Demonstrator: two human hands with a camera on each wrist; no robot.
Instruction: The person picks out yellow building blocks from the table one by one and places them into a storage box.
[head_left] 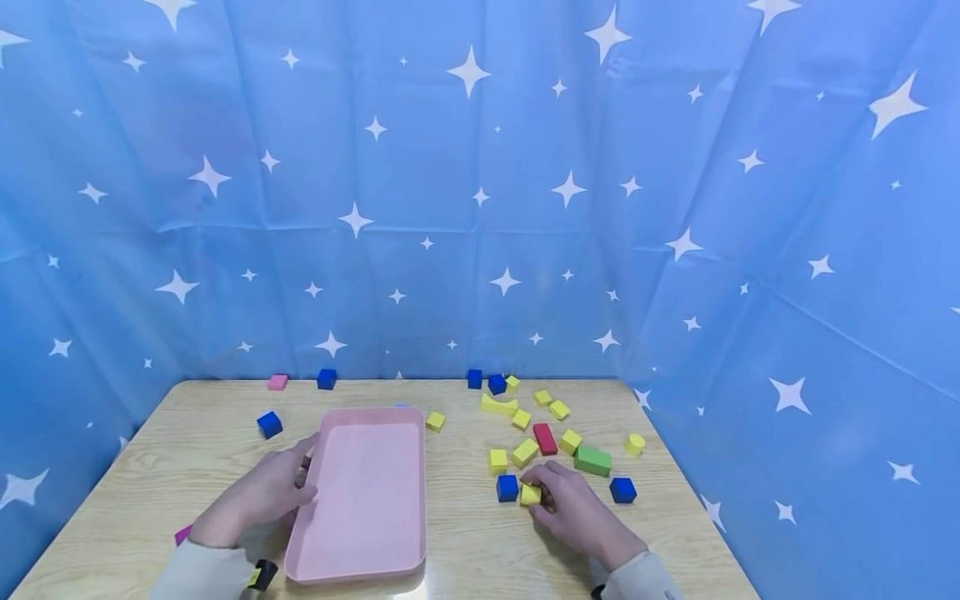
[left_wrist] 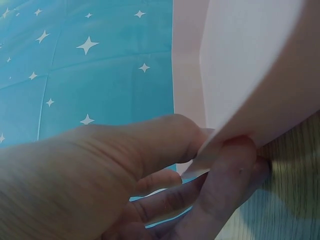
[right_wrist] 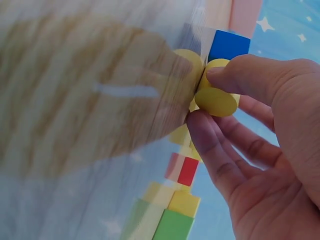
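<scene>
My left hand [head_left: 273, 487] grips the left rim of a pink tray [head_left: 367, 492]. In the left wrist view the thumb lies on one side of the tray wall [left_wrist: 240, 75] and fingers on the other. On the right of the table, my right hand [head_left: 577, 508] pinches a yellow cylinder block [head_left: 530, 495] between thumb and fingers, low at the tabletop. The right wrist view shows the round end of the yellow cylinder [right_wrist: 216, 102] between the fingertips. A blue cube [head_left: 507, 488] stands just left of it.
Several yellow blocks [head_left: 525, 452], a red block [head_left: 545, 439] and a green block [head_left: 592, 460] lie beyond the right hand. Another blue cube [head_left: 623, 490] sits to its right. Blue cubes [head_left: 270, 424] and a pink block [head_left: 277, 382] are at the far left. A starry blue curtain [head_left: 420, 167] surrounds the table.
</scene>
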